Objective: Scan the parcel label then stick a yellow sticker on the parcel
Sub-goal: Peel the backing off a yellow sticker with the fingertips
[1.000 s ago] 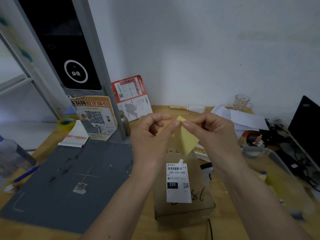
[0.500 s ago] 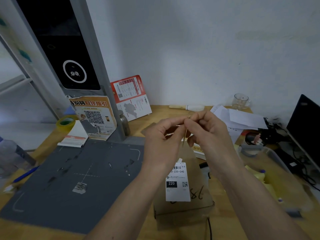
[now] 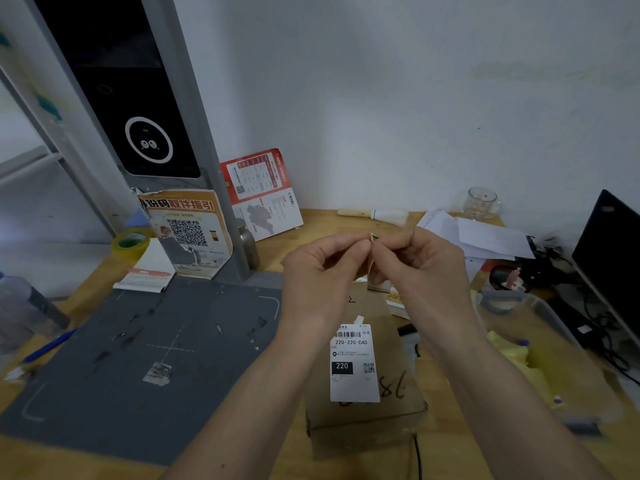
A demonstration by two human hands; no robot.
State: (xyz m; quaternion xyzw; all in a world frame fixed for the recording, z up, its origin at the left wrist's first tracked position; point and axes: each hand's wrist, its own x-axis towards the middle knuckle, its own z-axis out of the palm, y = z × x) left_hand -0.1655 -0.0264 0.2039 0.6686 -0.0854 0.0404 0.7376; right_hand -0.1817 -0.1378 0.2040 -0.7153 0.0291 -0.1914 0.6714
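While pinched, sticker (image 3: 373,237) above parcel (image 3: 363,386).

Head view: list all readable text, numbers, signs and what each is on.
"220-220-C40": white label on the cardboard parcel.
"220": black box on that label.
"C40": small, same label.
"78" or similar, handwritten upside down on the parcel; uncertain.
"取件指引": orange poster with a QR code.
Red leaflet, label fine print, barcode: too small to read.

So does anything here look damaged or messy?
Yes: the orange QR poster leaning on the grey scanner post has torn, curling corners, and torn sticker scraps litter the grey mat.
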